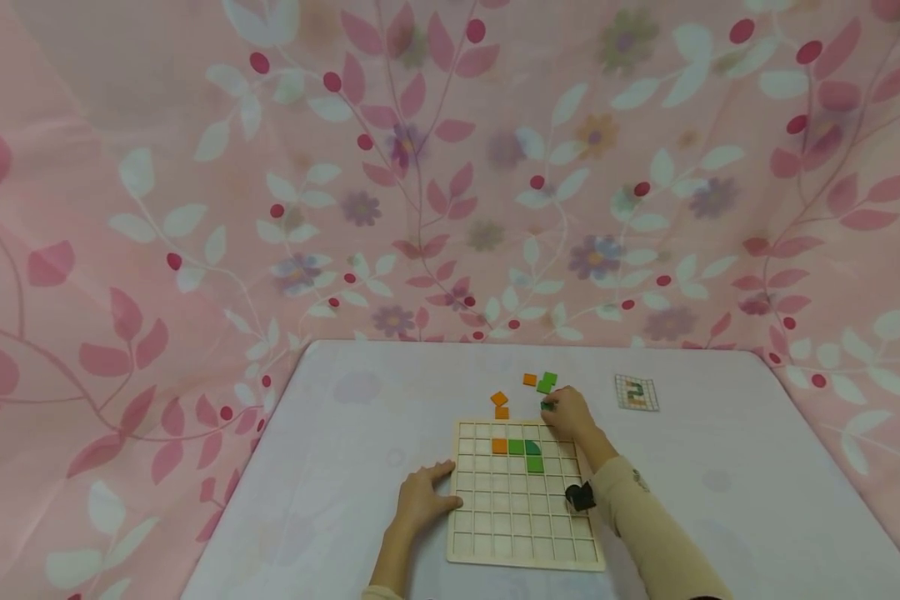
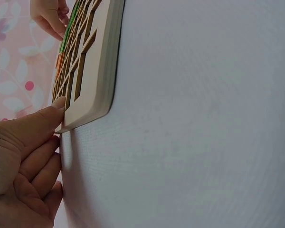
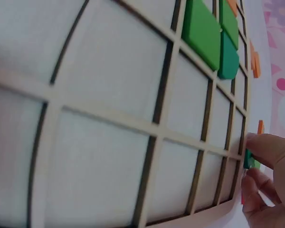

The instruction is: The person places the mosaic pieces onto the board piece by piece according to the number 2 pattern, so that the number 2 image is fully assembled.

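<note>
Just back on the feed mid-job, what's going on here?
A person's left hand rests on the left edge of a gridded board, while the right hand pinches a dark green piece just beyond its far edge. Four pieces sit in the grid: an orange square, two light green squares and a dark green rounded piece. Loose orange pieces and light green pieces lie past the board.

Pink floral backdrop [image 1: 450,208], pale worktop [image 1: 345,467].
Backdrop has leaf, flower and red-dot print; hangs behind worktop. Worktop's far corners rounded.
</note>
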Tool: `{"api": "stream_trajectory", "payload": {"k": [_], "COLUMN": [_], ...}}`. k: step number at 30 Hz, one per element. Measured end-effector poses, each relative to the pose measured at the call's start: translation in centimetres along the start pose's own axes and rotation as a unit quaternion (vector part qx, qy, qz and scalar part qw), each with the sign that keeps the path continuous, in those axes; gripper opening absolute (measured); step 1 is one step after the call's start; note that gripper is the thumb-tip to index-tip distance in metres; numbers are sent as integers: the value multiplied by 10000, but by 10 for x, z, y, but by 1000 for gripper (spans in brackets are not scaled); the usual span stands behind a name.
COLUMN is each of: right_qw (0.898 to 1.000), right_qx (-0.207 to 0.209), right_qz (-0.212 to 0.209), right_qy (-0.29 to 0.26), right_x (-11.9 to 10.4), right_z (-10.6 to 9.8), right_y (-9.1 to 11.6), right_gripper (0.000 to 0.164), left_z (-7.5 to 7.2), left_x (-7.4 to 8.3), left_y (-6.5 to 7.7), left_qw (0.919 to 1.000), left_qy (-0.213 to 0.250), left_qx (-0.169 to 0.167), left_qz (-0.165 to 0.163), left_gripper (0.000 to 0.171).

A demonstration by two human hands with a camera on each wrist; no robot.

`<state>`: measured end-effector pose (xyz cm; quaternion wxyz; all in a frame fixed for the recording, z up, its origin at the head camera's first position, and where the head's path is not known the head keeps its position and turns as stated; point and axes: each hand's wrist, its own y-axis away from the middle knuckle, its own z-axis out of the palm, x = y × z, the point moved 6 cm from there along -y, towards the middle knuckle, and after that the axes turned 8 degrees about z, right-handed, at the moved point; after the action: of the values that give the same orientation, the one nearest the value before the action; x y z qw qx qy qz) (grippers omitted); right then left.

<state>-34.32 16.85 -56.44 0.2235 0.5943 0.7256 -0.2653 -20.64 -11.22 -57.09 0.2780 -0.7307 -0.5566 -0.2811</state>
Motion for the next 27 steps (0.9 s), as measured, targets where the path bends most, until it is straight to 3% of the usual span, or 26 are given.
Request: {"api": "stream_trajectory", "payload": {"k": [3,6,7,10,14,21,27], "right_qw": [9997,9988,9987,9985,9972,9891,9804], "right_qx": [123,316,278,393,430,804,1185], "right_qz": [-181,-98,115,228,614,1104,1137], "right_qy": [-69,-369,-401,-297,-68,-551,-1084], "right_x": [12,5,-3,-14,-15,0,-2], "right_z": [2,-2,-5,-8,-7,-7,-13], "right_y": [-2,3,7,12,15,21,29], "right_gripper": [28,24,22,20,23,30,30], "left_z": [1,1,1,0,0,1,-1], "left_x": [-1,-2,-2,-1,0,0,1], "left_y": [-1,-1,-1,-1,-2,-1,-1], "left_qw": [10000,10000,10000,9999,9999,9999,9998], "left_qy": [-3,-3,2,-6,-50,-89,-151], "left_qx": [-21,-19,-16,10,3,8,1], "left_qz": [14,54,64,111,107,84,142], "left_gripper": [61,61,61,61,61,61,61]}}
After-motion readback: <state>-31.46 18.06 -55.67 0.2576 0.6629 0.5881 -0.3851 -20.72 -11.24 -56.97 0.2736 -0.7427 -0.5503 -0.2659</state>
